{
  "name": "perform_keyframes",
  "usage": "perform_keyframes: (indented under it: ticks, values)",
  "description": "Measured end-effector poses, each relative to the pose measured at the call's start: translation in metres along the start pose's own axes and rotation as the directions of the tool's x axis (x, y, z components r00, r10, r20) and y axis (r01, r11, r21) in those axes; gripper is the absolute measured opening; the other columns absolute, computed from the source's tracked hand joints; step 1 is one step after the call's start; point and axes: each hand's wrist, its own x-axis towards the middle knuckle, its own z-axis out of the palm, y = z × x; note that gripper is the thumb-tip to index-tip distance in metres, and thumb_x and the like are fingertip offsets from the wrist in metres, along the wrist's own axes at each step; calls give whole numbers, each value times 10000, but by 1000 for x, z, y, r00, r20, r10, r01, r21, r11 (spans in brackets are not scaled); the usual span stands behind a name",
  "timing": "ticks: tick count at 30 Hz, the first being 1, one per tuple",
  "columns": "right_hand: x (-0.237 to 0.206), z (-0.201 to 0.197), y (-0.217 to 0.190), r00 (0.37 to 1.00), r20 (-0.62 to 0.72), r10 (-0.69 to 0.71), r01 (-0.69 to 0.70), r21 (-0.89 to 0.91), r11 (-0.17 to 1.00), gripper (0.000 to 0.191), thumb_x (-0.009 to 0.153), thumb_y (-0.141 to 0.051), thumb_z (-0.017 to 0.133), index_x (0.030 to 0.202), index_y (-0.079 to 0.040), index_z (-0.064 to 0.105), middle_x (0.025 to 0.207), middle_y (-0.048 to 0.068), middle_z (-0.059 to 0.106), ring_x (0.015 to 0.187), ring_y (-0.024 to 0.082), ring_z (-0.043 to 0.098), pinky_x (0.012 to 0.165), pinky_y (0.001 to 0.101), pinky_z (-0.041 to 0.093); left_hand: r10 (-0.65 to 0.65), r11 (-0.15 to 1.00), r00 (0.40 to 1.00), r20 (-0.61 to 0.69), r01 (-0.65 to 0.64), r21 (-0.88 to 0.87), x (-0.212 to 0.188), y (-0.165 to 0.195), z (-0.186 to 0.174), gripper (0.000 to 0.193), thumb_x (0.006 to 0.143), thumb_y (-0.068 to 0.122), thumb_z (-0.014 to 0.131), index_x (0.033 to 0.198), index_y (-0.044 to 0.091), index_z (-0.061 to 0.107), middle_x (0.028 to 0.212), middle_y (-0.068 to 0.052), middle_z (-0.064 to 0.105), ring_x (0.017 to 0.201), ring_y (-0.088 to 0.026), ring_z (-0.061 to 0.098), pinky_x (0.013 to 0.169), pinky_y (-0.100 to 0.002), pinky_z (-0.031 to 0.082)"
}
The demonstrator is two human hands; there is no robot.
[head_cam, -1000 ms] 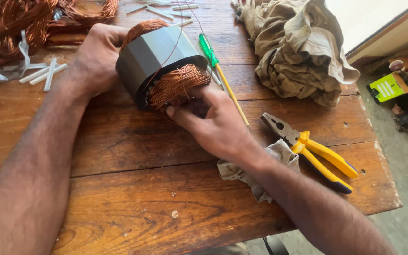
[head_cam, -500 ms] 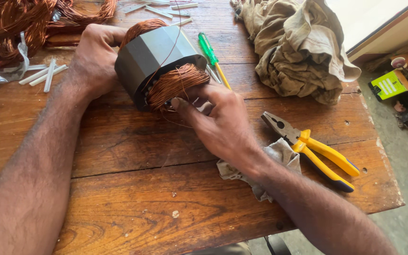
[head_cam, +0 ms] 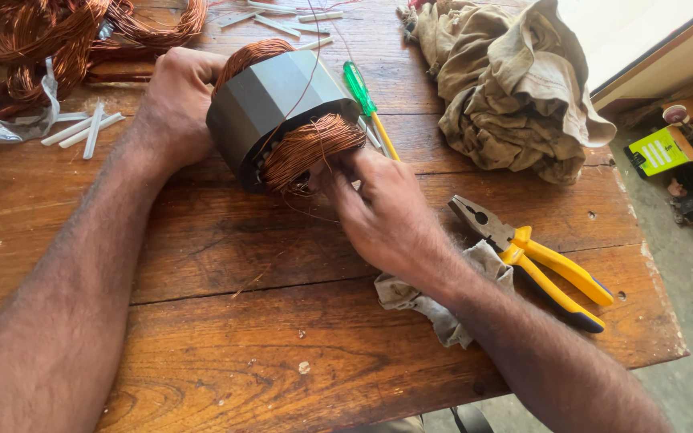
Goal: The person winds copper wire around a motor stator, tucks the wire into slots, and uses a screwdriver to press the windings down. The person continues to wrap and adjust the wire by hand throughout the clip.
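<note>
1. Bracing the grey motor stator [head_cam: 278, 108], lying on its side on the wooden tabletop [head_cam: 202, 265], with the left hand [head_cam: 174, 100], fingers wrapped closed around its far end.
2. Pressing the right hand [head_cam: 378, 212] against the near copper winding [head_cam: 310, 144]; fingers now pinched together on the coil strands, sitting deeper among the wire than half a second ago.
3. Judging from that shift: working at the coil end itself, stator position unchanged between the two hands.
4. Trailing a thin loose copper strand [head_cam: 306, 80] across the stator's grey shell.
5. Lying untouched just right of the stator: green-handled screwdriver [head_cam: 366, 104]; further right, yellow-handled pliers [head_cam: 535, 261] resting on a small rag [head_cam: 427, 301].
6. Sitting well apart: heaped copper coils [head_cam: 50, 36], white insulation strips [head_cam: 82, 128], bundled cloth [head_cam: 507, 88].
</note>
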Motion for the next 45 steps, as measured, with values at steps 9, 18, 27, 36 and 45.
perform_keyframes:
  ticks: [9, 18, 27, 36, 45]
  values:
    - [7, -2, 1, 979, 78, 187, -192, 55, 980, 309, 1050, -286, 520, 986, -72, 732, 738, 46, 684, 670, 111, 626, 604, 319, 537, 103, 994, 991, -89, -105, -21, -2, -4, 6, 291, 1061, 214, 717, 817, 54, 715, 703, -51, 701, 584, -98, 641, 498, -289, 540]
    - [5, 7, 3, 994, 46, 95, -101, 152, 983, 340, 1053, -365, 515, 1063, -80, 699, 817, 22, 711, 687, 90, 640, 589, 276, 562, 20, 1000, 996, -85, -18, 17, -3, 2, 6, 286, 1050, 211, 726, 814, 49, 732, 713, -66, 720, 592, -106, 652, 546, -294, 568]
    - [2, 13, 8, 981, 65, 180, -189, 476, 859, 293, 1024, -277, 664, 1103, -4, 737, 864, 34, 704, 769, 84, 624, 681, 262, 549, -209, 849, 937, 280, 316, -424, -4, 29, -24, 271, 841, 136, 793, 1110, 111, 779, 956, -61, 805, 745, -107, 722, 779, -326, 627]
    - [1, 17, 3, 957, 116, 268, -276, 651, 707, 278, 1020, -234, 609, 1169, -13, 690, 990, 40, 748, 731, 88, 598, 611, 247, 524, -196, 814, 873, 447, 399, -422, 1, 14, -36, 239, 865, 203, 758, 1071, 87, 792, 939, -68, 814, 818, -131, 738, 866, -361, 626]
    - [1, 16, 1, 958, 97, 269, -273, 595, 756, 338, 930, -242, 730, 1177, -14, 699, 984, 42, 732, 779, 74, 618, 616, 251, 534, -140, 816, 905, 401, 335, -471, -1, 17, -27, 148, 917, 140, 749, 1015, 43, 802, 930, -89, 815, 749, -116, 703, 776, -327, 618]
